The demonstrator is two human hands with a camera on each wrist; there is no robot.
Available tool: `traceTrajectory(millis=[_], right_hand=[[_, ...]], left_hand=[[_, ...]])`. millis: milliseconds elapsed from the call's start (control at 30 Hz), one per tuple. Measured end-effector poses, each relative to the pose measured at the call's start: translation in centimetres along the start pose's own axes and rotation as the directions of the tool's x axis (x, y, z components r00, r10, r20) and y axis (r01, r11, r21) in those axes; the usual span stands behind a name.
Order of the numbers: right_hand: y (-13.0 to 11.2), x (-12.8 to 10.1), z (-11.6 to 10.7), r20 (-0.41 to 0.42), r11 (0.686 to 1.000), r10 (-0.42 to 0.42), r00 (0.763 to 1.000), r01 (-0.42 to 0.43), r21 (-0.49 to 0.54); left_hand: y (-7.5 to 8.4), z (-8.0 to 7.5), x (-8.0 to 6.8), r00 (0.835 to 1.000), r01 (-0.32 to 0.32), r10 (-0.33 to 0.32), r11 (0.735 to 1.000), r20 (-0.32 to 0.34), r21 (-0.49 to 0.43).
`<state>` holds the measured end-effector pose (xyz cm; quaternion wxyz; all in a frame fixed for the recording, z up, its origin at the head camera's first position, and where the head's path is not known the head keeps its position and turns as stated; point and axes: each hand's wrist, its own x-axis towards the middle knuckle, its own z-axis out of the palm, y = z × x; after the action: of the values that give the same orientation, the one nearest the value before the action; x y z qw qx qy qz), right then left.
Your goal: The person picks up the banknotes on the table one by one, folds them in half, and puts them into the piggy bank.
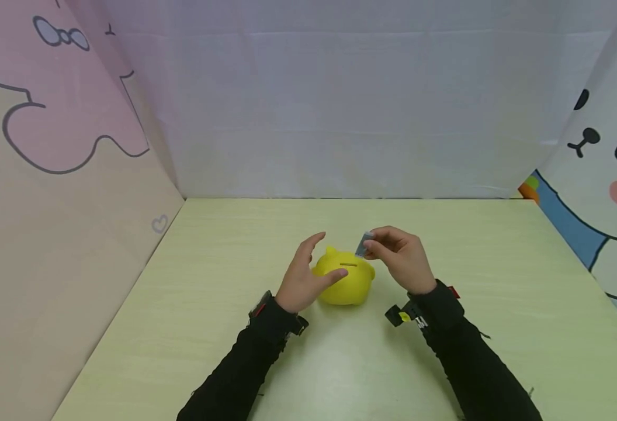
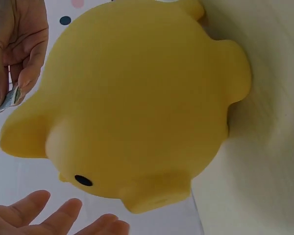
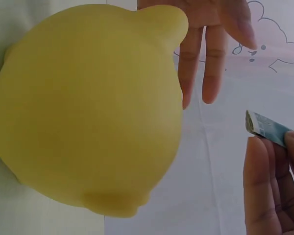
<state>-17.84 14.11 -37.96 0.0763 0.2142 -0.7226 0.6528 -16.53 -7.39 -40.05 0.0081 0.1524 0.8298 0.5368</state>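
Two arms in black sleeves reach forward over the pale green wooden tabletop (image 1: 193, 327), each wrist wearing a small strapped camera. Between the hands stands a round, glossy yellow plastic piggy bank (image 1: 344, 279) with stubby ears and a narrow coin slot (image 1: 348, 265) on its top; it sits near the middle of the table, a little toward the near edge. The left hand (image 1: 304, 275) rests against the bank's left flank, fingers straight and loosely spread, the thumb lying on the yellow surface; nothing is gripped in it. The right hand (image 1: 400, 257) hovers just above and to the right of the slot, its thumb and fingertips pinching a small folded grey-blue banknote (image 1: 363, 244), which is tilted with its lower edge close to the slot but apart from it. Beyond the table hangs a plain white cloth backdrop (image 1: 340, 105), with a pink cartoon panel (image 1: 51, 117) on the left and a white bear-face panel (image 1: 603, 164) on the right.
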Motion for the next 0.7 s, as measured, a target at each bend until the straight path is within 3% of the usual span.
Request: traceTrajectory(millis=[133, 300, 500, 700], right_hand=[[0.6, 0.0, 0.3, 0.032, 1.0, -0.011, 0.999, 0.011, -0.014], [1.2, -0.2, 0.5, 0.076, 0.998, -0.012, 0.997, 0.017, -0.059], [0.6, -0.4, 0.9, 0.083, 0.99, 0.017, 0.996, -0.005, -0.139], [-0.8, -0.6, 1.3, 0.083, 0.985, 0.017, 0.996, -0.003, -0.174]], left_hand=[[-0.6, 0.3, 0.0, 0.994, 0.089, -0.09, 0.996, 0.059, 0.021], [-1.1, 0.6, -0.1, 0.983, 0.151, -0.15, 0.989, 0.109, 0.002], [-2.3, 1.0, 0.1, 0.981, 0.119, -0.115, 0.993, 0.154, -0.02], [-2.4, 1.1, 0.1, 0.982, 0.113, -0.107, 0.993, 0.157, -0.027]])
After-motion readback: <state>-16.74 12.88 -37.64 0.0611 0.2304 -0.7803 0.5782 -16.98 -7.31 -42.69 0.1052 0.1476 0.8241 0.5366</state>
